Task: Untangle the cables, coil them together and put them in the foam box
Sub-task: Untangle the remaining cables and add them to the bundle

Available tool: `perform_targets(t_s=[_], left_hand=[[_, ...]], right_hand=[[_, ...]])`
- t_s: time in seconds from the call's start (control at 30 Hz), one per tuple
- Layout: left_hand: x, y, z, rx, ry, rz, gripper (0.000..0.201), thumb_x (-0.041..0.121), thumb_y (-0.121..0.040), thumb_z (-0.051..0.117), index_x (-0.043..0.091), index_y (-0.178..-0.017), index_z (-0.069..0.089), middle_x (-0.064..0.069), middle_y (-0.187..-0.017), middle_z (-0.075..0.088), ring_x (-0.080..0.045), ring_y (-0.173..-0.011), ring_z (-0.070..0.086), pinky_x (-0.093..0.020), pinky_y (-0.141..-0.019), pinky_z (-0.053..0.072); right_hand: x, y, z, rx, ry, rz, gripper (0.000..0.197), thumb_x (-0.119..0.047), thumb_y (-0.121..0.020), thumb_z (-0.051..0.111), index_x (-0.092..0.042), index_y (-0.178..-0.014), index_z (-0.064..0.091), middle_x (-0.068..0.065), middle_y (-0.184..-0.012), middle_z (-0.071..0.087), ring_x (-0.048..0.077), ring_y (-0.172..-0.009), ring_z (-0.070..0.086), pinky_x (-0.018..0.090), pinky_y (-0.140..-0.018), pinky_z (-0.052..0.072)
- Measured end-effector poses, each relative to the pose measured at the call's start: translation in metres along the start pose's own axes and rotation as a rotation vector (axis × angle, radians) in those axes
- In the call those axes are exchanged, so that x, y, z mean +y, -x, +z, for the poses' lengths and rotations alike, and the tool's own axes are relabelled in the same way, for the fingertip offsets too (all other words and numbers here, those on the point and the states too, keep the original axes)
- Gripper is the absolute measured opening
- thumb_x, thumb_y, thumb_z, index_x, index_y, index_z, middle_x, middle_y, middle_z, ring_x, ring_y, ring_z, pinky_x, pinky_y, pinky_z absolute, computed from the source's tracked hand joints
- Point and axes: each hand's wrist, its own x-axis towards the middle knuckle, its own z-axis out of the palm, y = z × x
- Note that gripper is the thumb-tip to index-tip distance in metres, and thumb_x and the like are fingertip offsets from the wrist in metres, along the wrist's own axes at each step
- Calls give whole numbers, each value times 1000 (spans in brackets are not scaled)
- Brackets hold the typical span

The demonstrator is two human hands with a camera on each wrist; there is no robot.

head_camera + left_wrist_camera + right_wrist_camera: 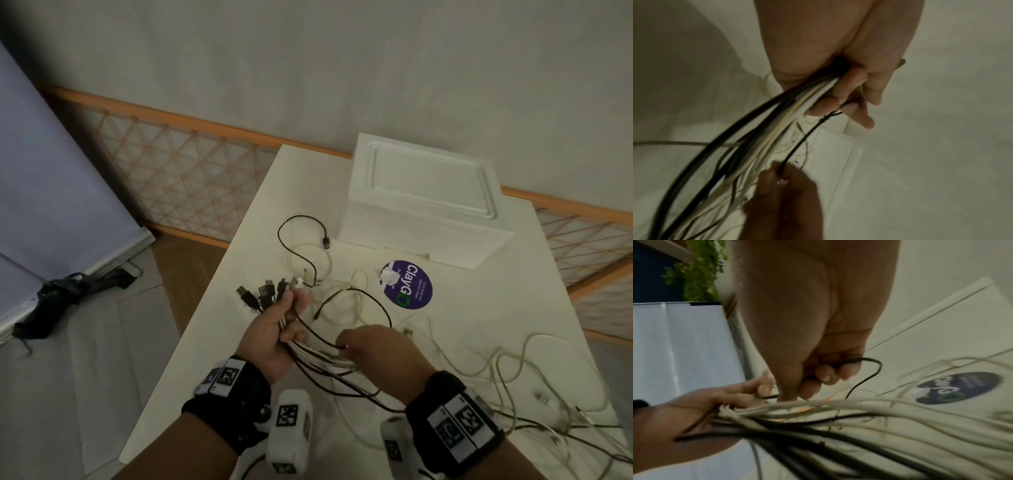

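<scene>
My left hand grips a bundle of black and white cables just behind their plugs, which fan out above the fist. In the left wrist view the fingers curl round that bundle. My right hand pinches a thin black cable that loops toward the plugs; the right wrist view shows its fingers curled round this cable. The cables trail off to the right across the table. The white foam box stands at the table's far end, lid on.
A purple round sticker lies on the white table in front of the box. A black cable end curls left of the box. A wooden lattice rail and dark bag are off the left edge.
</scene>
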Motion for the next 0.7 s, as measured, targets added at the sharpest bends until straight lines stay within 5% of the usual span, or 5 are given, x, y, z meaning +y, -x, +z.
perform_targets(t_s=[0.13, 0.27, 0.4, 0.53, 0.7], left_hand=[[8, -6, 3, -62, -34, 42, 17, 27, -85, 54, 11, -82, 60, 3, -71, 59, -3, -32, 26, -17, -40, 31], [-6, -5, 11, -50, -72, 6, 19, 24, -91, 51, 10, -82, 61, 1, -74, 60, -3, -31, 25, -16, -40, 29], [-9, -6, 20, -18, -24, -9, 24, 23, -96, 49, 10, -84, 66, -1, -84, 71, -3, -31, 27, -15, -38, 33], [2, -13, 15, 95, 157, 77, 18, 20, -96, 50, 14, -86, 63, 5, -79, 73, -3, -31, 30, -14, -38, 37], [31, -17, -4, 217, 198, 200, 18, 23, -96, 52, 16, -82, 60, 7, -72, 69, -4, -31, 30, -14, -39, 37]], right_hand=[[34, 34, -6, 214, -189, 85, 17, -40, -89, 60, -31, -97, 71, -17, -92, 70, 0, -87, 60, 15, -78, 46], [54, 53, -16, 268, -247, 99, 42, -76, -79, 41, -40, -77, 61, -20, -71, 62, -2, -68, 58, 15, -62, 44], [60, 51, -20, 212, -148, 132, 58, -76, -77, 35, -22, -58, 42, -7, -61, 46, 9, -56, 45, 24, -53, 34], [61, 50, -18, 104, -3, 158, 44, -65, -79, 47, -28, -57, 44, -16, -66, 50, 5, -58, 44, 20, -51, 27], [84, 75, -21, -15, 96, 477, 50, -55, -84, 55, -18, -53, 42, -1, -52, 43, 3, -50, 41, 20, -49, 28]])
